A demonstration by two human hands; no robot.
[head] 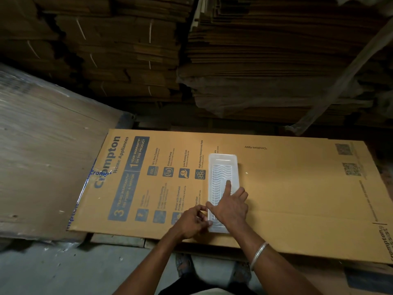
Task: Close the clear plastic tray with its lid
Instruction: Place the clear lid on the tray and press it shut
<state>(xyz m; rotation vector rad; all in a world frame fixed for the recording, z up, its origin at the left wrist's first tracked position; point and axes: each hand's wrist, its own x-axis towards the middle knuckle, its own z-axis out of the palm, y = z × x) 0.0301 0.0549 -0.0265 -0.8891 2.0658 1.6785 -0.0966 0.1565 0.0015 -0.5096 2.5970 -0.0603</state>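
A long clear plastic tray (222, 167) with a wavy ribbed lid on top lies lengthwise on a flat printed cardboard sheet (297, 188). My right hand (230, 206) rests flat on the lid's near half, index finger stretched out along the ribs. My left hand (193, 222) is at the tray's near left edge, fingers curled and pinching the rim. The hands hide the tray's near end. I cannot tell whether the lid is snapped down all round.
Tall stacks of flattened cardboard (265, 60) stand behind the sheet. A plastic-wrapped pile of board (42, 156) leans at the left. Grey concrete floor (63, 271) and my sandalled feet (184, 265) are below the sheet's near edge.
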